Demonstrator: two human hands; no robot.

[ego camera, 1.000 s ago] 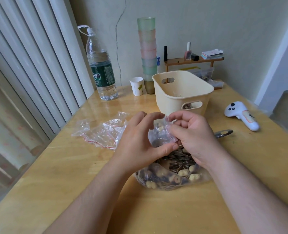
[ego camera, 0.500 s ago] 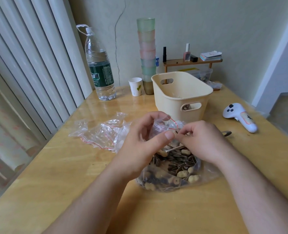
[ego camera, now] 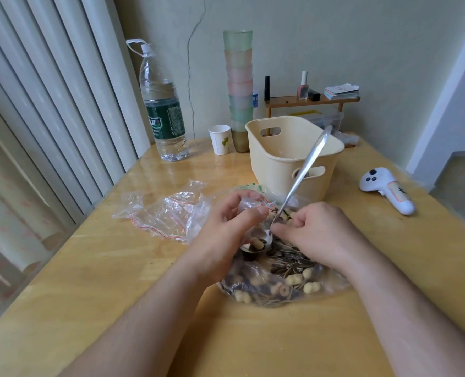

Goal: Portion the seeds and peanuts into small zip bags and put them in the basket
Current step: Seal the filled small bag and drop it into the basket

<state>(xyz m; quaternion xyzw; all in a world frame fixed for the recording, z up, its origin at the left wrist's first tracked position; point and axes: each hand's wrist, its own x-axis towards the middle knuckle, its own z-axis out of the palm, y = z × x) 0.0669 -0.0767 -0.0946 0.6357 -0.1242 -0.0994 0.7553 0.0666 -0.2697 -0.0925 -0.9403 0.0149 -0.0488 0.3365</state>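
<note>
left hand (ego camera: 227, 227): pinching the small zip bag (ego camera: 250, 206) by its mouth, probably keeping it open for filling
right hand (ego camera: 315, 229): just beside the left, fingers curled round the spoon (ego camera: 294, 191) low near its bowl, handle sticking up past the basket (ego camera: 294, 156)
seeds and peanuts (ego camera: 288, 265): big open bag right under both hands
spare zip bags (ego camera: 166, 210): left of the left hand
in the way: basket's just beyond the hands, and the tall handle leans across its front

A water bottle (ego camera: 163, 104), paper cup (ego camera: 220, 139) and stacked tumblers (ego camera: 239, 77) stand together.
</note>
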